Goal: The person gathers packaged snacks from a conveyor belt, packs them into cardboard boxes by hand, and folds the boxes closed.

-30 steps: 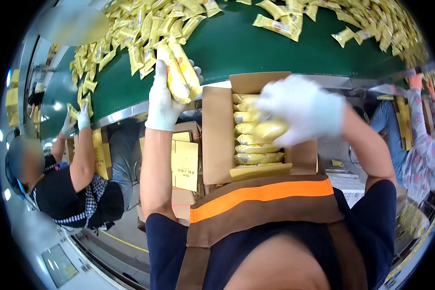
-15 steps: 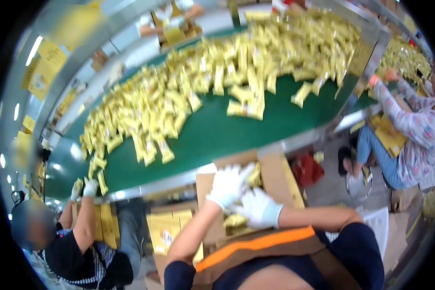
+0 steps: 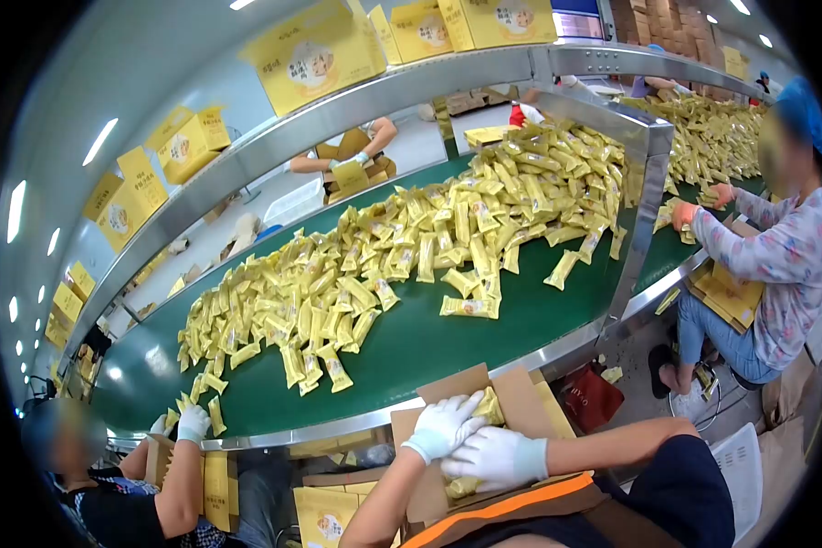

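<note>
Both my hands wear white gloves and lie over an open cardboard box (image 3: 528, 399) in front of my body. My left hand (image 3: 443, 426) rests palm down, its fingers stretched toward the right. Just below and right of it, my right hand (image 3: 498, 458) lies flat, its fingertips meeting the left hand. Under and beside them are yellow wrapped packets: one packet (image 3: 490, 407) shows at the box's far end and another packet (image 3: 463, 487) at the near end. The gloves hide the middle of the contents.
A green conveyor belt (image 3: 411, 338) ahead carries a heap of yellow packets (image 3: 338, 301). Seated people work at left and right. Yellow cartons (image 3: 306, 57) stand on a metal rail above. A flat yellow carton (image 3: 324, 522) lies left of my box; a red bag (image 3: 590, 402) lies right.
The view has tilted up, bringing more of the overhead rail and cartons into sight. My hands have drawn together over the box, the left fingers now lying against the right hand.
</note>
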